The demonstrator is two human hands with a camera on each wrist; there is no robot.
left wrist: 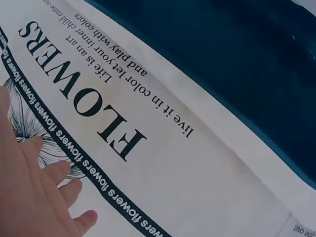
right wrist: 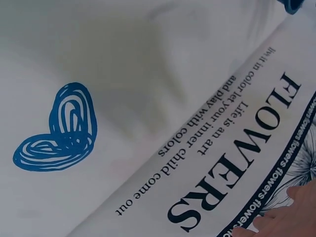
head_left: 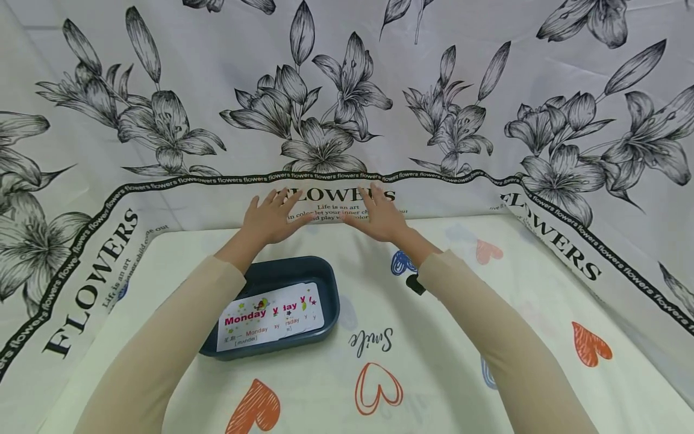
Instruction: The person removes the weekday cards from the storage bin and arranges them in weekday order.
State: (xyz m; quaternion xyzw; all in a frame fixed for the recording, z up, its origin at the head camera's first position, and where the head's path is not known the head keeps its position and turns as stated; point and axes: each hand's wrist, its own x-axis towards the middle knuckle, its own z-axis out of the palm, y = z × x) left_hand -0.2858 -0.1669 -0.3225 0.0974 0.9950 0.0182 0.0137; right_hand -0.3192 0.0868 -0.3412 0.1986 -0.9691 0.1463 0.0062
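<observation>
Head view: my left hand (head_left: 273,220) and right hand (head_left: 382,218), fingers spread wide, nothing held; a dark-blue, rounded rectangular tray (head_left: 295,272) of white printed cards (head_left: 271,314), beside my left forearm, on white heart-printed cloth (head_left: 434,380).
Left wrist view: fingers extended, tray well apart.
Right wrist view: hand cropped; blue scribbled heart (right wrist: 74,140) apart.

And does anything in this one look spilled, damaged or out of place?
Nothing looks spilled or damaged. The cards lie unevenly fanned in the blue tray, partly covering one another's print. A small black object beside the right sleeve looks odd too; I can't identify it.
</observation>
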